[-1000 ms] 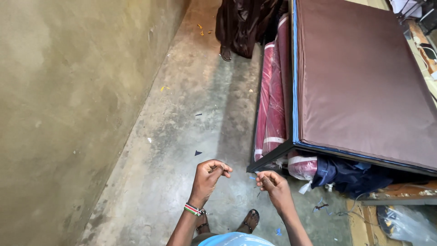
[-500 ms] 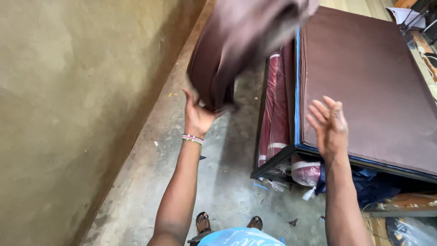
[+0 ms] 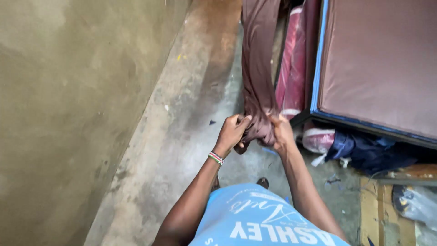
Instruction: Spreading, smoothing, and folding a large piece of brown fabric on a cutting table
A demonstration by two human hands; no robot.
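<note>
The brown cloth (image 3: 256, 73) hung as one long twisted rope from the top edge of the view down to the person's two hands, over the concrete floor (image 3: 182, 136) and just left of the bench's (image 3: 378, 68) near corner. Its lower end was bunched into a tight knot of folds between the hands. The left hand (image 3: 232, 132) was clenched on that bunch from the left side, fingers curled round the fabric, with a striped bead bracelet (image 3: 216, 158) on the wrist. The right hand (image 3: 281, 132) gripped the same bunch from the right, thumb and fingers pressed into the folds, so both hands touched the cloth and nearly met each other. What held the cloth's upper end lay out of the view.

The bench carried a brown padded top with a blue edge. Beside it, between the cloth and the bench's side, red and white fabric rolls (image 3: 291, 68) stood on end. A dark blue bundle (image 3: 364, 150) lay under the bench's near edge, perhaps clothing, though the shadow made it hard to tell. A plain plastered wall (image 3: 68, 114) filled the left. The person wore a light blue shirt (image 3: 255, 218), and one dark sandal (image 3: 262, 182) showed on the floor just below the hands.
</note>
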